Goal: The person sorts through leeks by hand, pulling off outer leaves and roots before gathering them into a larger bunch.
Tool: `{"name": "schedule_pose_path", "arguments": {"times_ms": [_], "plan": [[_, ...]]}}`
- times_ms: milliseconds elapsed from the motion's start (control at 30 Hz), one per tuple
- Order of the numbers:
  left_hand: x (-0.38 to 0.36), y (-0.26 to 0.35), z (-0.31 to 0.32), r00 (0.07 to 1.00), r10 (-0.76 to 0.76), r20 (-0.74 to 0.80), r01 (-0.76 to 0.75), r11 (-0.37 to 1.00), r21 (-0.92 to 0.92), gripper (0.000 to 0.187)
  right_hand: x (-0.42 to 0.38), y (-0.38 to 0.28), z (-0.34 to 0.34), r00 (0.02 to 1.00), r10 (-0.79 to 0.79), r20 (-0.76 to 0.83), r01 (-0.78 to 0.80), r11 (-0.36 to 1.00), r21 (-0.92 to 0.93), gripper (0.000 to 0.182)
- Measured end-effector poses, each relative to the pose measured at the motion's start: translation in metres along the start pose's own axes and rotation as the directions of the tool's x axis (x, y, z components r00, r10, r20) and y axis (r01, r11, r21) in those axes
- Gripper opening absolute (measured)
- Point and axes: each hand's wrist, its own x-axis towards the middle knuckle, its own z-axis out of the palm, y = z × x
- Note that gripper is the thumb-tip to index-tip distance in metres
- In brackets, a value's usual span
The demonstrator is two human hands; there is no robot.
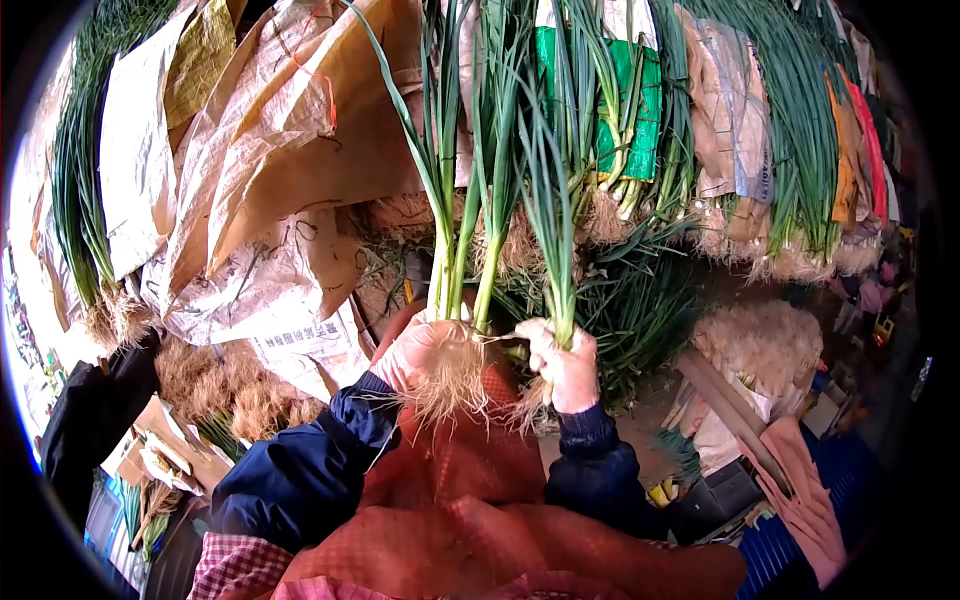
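Observation:
My left hand [408, 356] is closed around the lower stalks of several green onions [445, 250]. Their pale stems stand upright out of the grip, and a tangle of roots [455, 375] hangs down beside the fingers. Just to the right, my right hand [570, 375] is closed on the white base of more green onions [558, 250], whose roots show below the fist. Its fingertips point toward the left bunch, near a few thin strands. Both bunches are held in front of my red apron [450, 460].
Rows of green onions [790, 150] lie across the far side, partly covered by woven sacks [290, 150]. Loose green leaves [640, 310] are heaped behind my right hand. Root piles [230, 385] lie at left, and a wooden bar [730, 415] slants at right. Another person's dark sleeve [95, 410] shows far left.

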Motion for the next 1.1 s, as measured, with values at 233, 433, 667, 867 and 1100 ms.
{"name": "schedule_pose_path", "arguments": {"times_ms": [233,433,667,867,1100], "plan": [[-0.008,-0.004,0.003,0.975,0.194,-0.113,-0.137,0.914,0.383,0.043,0.067,0.002,0.044,0.986,-0.110,0.121,0.121,0.989,-0.081,0.009],[-0.002,-0.009,0.034,0.954,0.229,-0.195,-0.149,0.924,0.353,0.022,0.052,-0.011,0.037,1.000,-0.008,0.023,0.006,0.997,0.081,0.017],[-0.001,-0.012,0.030,0.880,0.386,-0.278,-0.170,0.801,0.575,0.014,0.021,0.014,0.035,0.965,-0.053,0.257,0.000,0.980,0.200,0.021],[-0.005,0.006,0.021,0.959,0.174,-0.224,-0.127,0.970,0.209,0.020,-0.048,0.079,-0.103,0.914,0.179,-0.365,0.007,0.891,0.454,0.026],[-0.001,-0.001,0.022,0.960,0.189,-0.207,-0.121,0.945,0.305,0.018,0.007,0.025,-0.020,0.963,-0.262,-0.070,0.232,0.928,-0.291,0.048]]}}
